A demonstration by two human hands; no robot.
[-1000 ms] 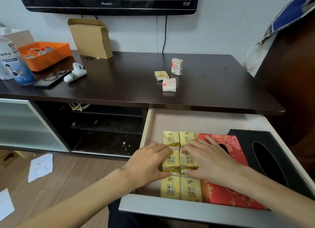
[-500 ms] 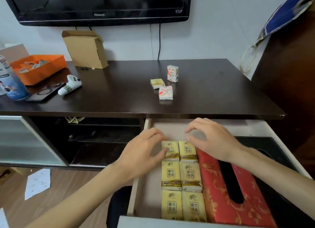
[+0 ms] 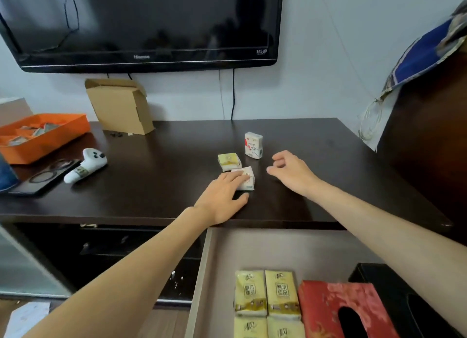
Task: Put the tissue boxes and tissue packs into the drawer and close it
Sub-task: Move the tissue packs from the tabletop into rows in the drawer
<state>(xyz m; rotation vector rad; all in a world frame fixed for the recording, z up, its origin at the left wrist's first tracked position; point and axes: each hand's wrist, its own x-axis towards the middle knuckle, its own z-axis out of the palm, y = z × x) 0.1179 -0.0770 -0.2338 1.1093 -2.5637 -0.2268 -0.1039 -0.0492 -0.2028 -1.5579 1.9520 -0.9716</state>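
Observation:
Three small tissue packs sit on the dark cabinet top [image 3: 164,176]: a yellow one [image 3: 228,161], a white one lying flat [image 3: 248,182] and a white one standing upright [image 3: 253,145]. My left hand [image 3: 222,198] lies with its fingers on the flat white pack, thumb on the wood. My right hand [image 3: 290,172] hovers just right of the packs, fingers loosely curled, holding nothing. Below, the open drawer [image 3: 278,249] holds several yellow packs [image 3: 265,294], a red tissue box [image 3: 326,305] and a black tissue box [image 3: 374,274].
A cardboard box [image 3: 121,105] stands at the back under the wall TV [image 3: 146,24]. At the left are an orange tray [image 3: 43,135], a white controller [image 3: 86,168] and a phone [image 3: 43,180]. Left of the drawer is an open dark shelf [image 3: 113,249].
Both hands have left the yellow packs in the drawer and moved up onto the cabinet top. The left now touches the flat white pack; the view has tilted up.

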